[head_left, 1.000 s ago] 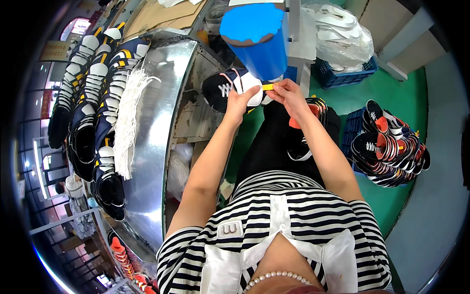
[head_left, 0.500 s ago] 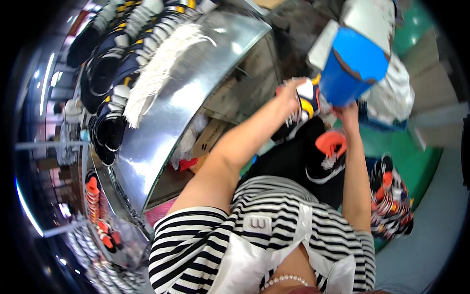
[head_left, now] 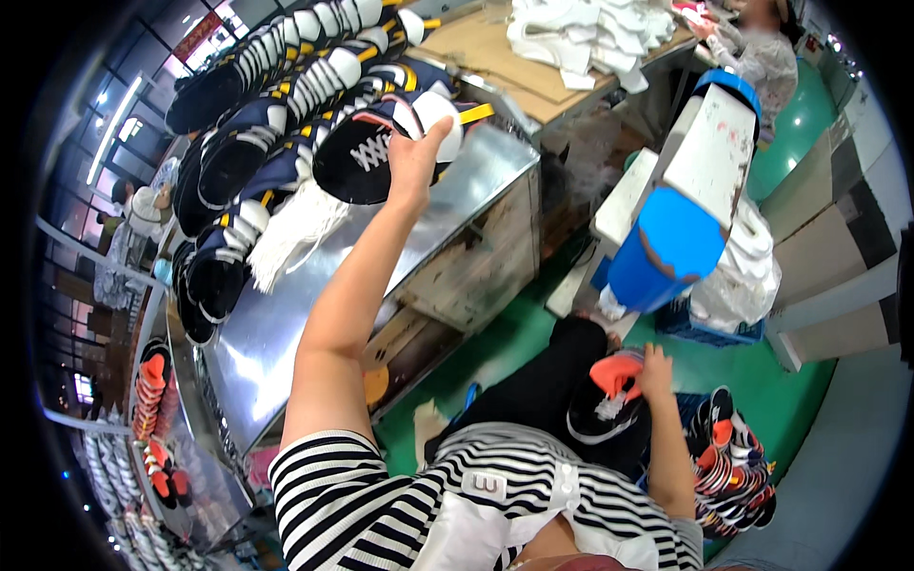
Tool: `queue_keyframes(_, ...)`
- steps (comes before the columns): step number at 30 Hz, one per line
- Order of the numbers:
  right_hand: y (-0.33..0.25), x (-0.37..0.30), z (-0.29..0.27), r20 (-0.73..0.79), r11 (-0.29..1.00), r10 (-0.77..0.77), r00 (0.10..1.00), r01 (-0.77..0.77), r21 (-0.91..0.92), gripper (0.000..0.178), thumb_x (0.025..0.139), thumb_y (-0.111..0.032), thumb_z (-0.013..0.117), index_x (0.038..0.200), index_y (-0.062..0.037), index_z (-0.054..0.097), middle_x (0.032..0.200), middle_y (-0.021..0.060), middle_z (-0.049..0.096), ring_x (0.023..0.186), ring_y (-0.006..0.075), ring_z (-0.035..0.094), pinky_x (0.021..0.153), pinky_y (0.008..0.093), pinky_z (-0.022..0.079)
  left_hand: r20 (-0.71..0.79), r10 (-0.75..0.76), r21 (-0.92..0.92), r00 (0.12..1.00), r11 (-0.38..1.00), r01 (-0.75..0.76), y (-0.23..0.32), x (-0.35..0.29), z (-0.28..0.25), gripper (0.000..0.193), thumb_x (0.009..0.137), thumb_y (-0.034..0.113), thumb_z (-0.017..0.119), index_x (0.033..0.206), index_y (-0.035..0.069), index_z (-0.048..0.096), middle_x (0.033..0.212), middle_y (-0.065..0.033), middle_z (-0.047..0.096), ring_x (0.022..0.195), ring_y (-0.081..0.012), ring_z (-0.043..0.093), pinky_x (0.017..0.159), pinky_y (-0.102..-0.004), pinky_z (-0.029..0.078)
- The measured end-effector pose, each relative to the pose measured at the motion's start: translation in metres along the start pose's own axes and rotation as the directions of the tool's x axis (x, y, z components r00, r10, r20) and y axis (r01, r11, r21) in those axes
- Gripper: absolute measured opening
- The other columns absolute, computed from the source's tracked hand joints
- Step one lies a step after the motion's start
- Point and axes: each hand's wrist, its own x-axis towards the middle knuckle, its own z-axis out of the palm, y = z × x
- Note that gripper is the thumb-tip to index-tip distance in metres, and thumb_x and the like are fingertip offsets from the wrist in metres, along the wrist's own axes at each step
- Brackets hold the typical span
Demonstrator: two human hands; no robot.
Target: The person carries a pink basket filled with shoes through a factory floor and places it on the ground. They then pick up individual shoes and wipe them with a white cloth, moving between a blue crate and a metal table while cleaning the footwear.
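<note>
My left hand (head_left: pixel 416 162) is closed round the white heel end of a black shoe upper (head_left: pixel 347 157) with white laces and a yellow tab. It holds this upper over the metal table (head_left: pixel 381 271), close to rows of similar uppers (head_left: pixel 276 119). On my lap lies another black shoe upper (head_left: pixel 602 421), with orange lining and white lacing. My right hand (head_left: pixel 655 371) is beside its orange lining, fingers apart and pointing upward; whether they touch it I cannot make out. A bundle of white laces (head_left: pixel 297 230) lies on the table below the rows.
A white machine with a blue, chipped end (head_left: pixel 666 249) stands ahead of my knees. White cut pieces (head_left: pixel 590 38) lie on a board at the far side. A blue crate with a white bag (head_left: pixel 738 285) and a pile of shoe uppers (head_left: pixel 733 466) are at right. Another person (head_left: pixel 762 57) is beyond.
My left hand has carried the shoe upper from beside the blue machine end leftward over the metal table. My right hand has come down from the machine to the orange-lined upper on my lap.
</note>
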Motion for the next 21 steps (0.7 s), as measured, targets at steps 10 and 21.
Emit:
queue_keyframes(10,-0.01,-0.011,-0.032,0.352,0.983,0.163,0.922,-0.183,0.024,0.084,0.067,-0.038,0.071,0.133,0.0007,0.035,0.13,0.0225,0.042,0.116,0.0407,0.044,0.094,0.048,0.04,-0.025,-0.12,0.286,0.992,0.95,0.122,-0.181,0.153,-0.043,0.048,0.071,0.024,0.077,0.108,0.005,0.053,0.097,-0.0059,0.061,0.09,-0.0181,0.059,0.079,-0.0303,0.046)
queue_keyframes(21,-0.035,-0.054,-0.034,-0.339,0.862,0.281,0.898,-0.082,0.499,0.047,0.067,-0.014,0.072,0.107,-0.0033,0.051,0.104,0.016,0.056,0.095,0.0379,0.052,0.084,0.042,0.042,0.812,-0.577,0.222,-0.087,0.169,0.96,-0.033,-0.265,0.073,0.057,0.091,0.044,0.051,0.123,-0.003,0.045,0.119,-0.0205,0.054,0.111,-0.0271,0.052,0.099,-0.0392,0.04)
